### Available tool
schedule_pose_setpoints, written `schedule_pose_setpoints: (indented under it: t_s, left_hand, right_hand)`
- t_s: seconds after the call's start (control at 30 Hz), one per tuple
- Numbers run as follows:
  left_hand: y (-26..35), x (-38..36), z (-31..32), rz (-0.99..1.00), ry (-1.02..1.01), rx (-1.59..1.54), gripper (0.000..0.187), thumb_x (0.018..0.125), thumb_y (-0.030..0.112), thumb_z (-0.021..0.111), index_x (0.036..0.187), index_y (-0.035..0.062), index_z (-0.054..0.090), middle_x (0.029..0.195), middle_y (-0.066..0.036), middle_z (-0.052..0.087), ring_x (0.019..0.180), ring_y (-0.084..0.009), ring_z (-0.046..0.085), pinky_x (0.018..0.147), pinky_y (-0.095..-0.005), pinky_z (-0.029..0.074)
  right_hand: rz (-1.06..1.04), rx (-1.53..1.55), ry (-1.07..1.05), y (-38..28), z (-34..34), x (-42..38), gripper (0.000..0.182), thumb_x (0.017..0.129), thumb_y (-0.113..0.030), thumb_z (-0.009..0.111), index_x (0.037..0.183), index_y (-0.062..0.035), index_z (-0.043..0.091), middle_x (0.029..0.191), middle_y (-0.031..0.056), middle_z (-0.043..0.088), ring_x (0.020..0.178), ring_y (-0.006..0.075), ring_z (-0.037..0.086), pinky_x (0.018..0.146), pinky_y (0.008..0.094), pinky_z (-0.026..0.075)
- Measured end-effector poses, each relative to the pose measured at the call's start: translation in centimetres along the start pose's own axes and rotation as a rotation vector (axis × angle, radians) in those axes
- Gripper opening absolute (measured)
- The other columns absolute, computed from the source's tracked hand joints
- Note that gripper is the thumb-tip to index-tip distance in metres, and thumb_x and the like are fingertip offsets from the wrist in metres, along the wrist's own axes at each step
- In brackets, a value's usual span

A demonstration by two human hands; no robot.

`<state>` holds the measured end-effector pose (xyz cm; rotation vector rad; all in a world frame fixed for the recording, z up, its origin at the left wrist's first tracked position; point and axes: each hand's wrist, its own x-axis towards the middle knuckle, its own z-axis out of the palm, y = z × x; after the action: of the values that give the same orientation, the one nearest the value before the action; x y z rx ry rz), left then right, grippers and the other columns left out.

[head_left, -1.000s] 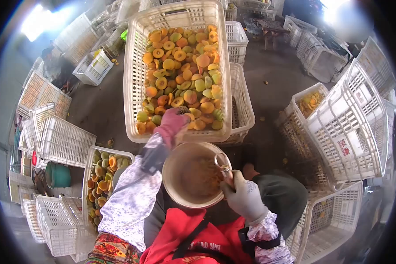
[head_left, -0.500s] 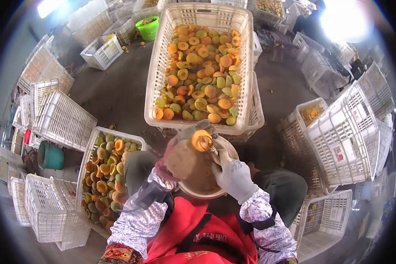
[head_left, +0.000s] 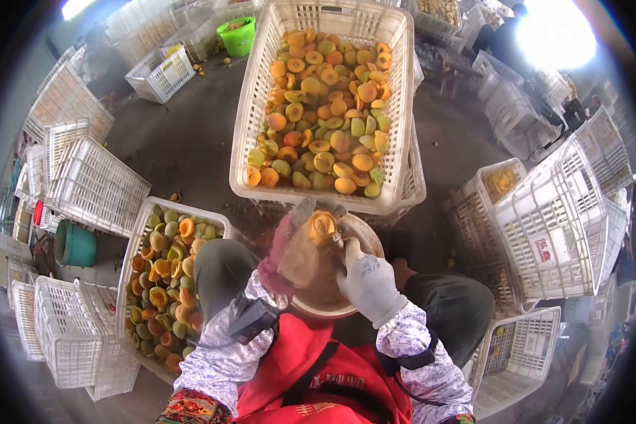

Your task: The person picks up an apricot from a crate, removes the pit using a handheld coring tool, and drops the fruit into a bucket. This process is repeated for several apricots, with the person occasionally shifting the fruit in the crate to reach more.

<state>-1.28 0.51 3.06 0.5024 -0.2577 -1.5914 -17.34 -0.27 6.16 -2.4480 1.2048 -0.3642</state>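
Note:
Gloved in dark pink, my left hand point(head_left: 281, 251) holds a cut orange fruit half point(head_left: 322, 227) over a round bowl point(head_left: 374, 244) between my knees. My right hand point(head_left: 371, 281), in a pale grey glove, is closed on a small metal tool point(head_left: 338, 239) whose tip is at the fruit. What lies in the bowl is hard to make out. Just beyond is a white crate point(head_left: 242, 152) full of orange and green fruit halves. By my left knee, another crate point(head_left: 128, 293) holds more fruit halves.
Stacked white crates stand at the left point(head_left: 99, 187) and right point(head_left: 555, 219). A teal bucket point(head_left: 78, 245) is at the left, a green bucket point(head_left: 237, 39) at the back left. An open crate point(head_left: 519, 353) sits at lower right. A person in dark clothes point(head_left: 502, 39) is at the back right.
The left glove has turned and blurs less, with the fruit half still in it. My right hand has shifted slightly left and down with the tool. The camera view has shifted slightly.

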Motion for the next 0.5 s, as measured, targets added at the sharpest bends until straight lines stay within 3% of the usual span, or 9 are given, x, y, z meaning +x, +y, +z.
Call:
schedule_pose_setpoints:
  t_s: [0.13,0.23,0.3,0.33,0.37,0.43,0.47,0.5]
  left_hand:
    - [-1.2,0.5,-3.6,0.147,0.025,0.234,0.042,0.097,0.038,0.046,0.107,-0.001,0.058,0.099,-0.012,0.065,0.09,-0.0228,0.064,0.08,-0.0321,0.052]
    - [-0.2,0.9,-4.2,0.195,-0.123,0.395,0.048,0.098,0.043,0.041,0.106,-0.0012,0.059,0.095,-0.012,0.065,0.085,-0.0205,0.064,0.077,-0.0315,0.052]
    - [2.0,1.2,-1.4,-0.098,-0.222,0.914,0.045,0.098,0.041,0.043,0.106,-0.001,0.059,0.096,-0.011,0.065,0.085,-0.0193,0.064,0.076,-0.0315,0.052]
    - [1.2,1.0,-2.0,-0.155,-0.02,0.446,0.043,0.098,0.039,0.044,0.108,-0.0001,0.06,0.094,-0.011,0.065,0.086,-0.0191,0.064,0.079,-0.032,0.052]
    - [0.9,0.6,-0.8,-0.152,-0.02,0.446,0.043,0.098,0.039,0.044,0.108,-0.0001,0.06,0.094,-0.011,0.065,0.086,-0.0191,0.064,0.079,-0.032,0.052]
    - [1.1,-0.3,2.4,0.018,0.076,0.247,0.041,0.099,0.036,0.044,0.107,-0.0012,0.06,0.091,-0.012,0.066,0.088,-0.0194,0.064,0.083,-0.0331,0.052]
    - [1.2,-0.5,2.5,0.344,-0.072,0.957,0.031,0.099,0.025,0.046,0.115,0.0006,0.057,0.101,-0.005,0.062,0.092,-0.0143,0.06,0.086,-0.0328,0.049]
    - [1.0,-0.5,2.3,0.346,-0.072,0.963,0.031,0.099,0.025,0.046,0.115,0.0006,0.057,0.101,-0.005,0.062,0.092,-0.0143,0.06,0.086,-0.0328,0.049]
  right_hand:
    - [0.016,0.005,-0.148,0.2,0.8,-0.7,0.027,0.082,-0.02,0.057,0.1,-0.0007,0.047,0.068,0.0156,0.064,0.063,0.0341,0.065,0.057,0.0452,0.05]
    - [-0.12,0.103,-0.04,1.7,1.7,-1.8,0.035,0.078,-0.013,0.061,0.104,0.0049,0.047,0.066,0.0201,0.061,0.063,0.0353,0.064,0.057,0.0443,0.049]
    - [-0.064,0.191,-0.12,1.8,0.7,-1.6,0.029,0.081,-0.014,0.057,0.102,0.0031,0.047,0.07,0.021,0.061,0.067,0.0357,0.063,0.06,0.045,0.049]
    - [-0.017,0.28,-0.194,1.7,0.1,-1.3,0.024,0.084,-0.016,0.054,0.1,0.0012,0.047,0.073,0.022,0.061,0.071,0.0361,0.063,0.062,0.0456,0.049]
    - [-0.02,0.279,-0.193,1.4,-0.4,-1.1,0.024,0.084,-0.016,0.054,0.1,0.0012,0.047,0.073,0.022,0.061,0.071,0.0361,0.063,0.062,0.0456,0.049]
    - [-0.046,0.4,-0.183,0.7,-1.3,-0.7,0.019,0.086,-0.012,0.051,0.099,0.0013,0.049,0.079,0.0224,0.057,0.073,0.0369,0.06,0.062,0.0451,0.047]
    - [0.03,0.521,-0.156,-0.1,-1.6,-0.7,0.016,0.087,-0.011,0.051,0.097,0.0013,0.05,0.083,0.021,0.053,0.073,0.0355,0.058,0.061,0.0455,0.047]
    - [0.026,0.526,-0.153,0.0,-0.7,-0.7,0.016,0.087,-0.011,0.051,0.097,0.0013,0.05,0.083,0.021,0.053,0.073,0.0355,0.058,0.061,0.0455,0.047]
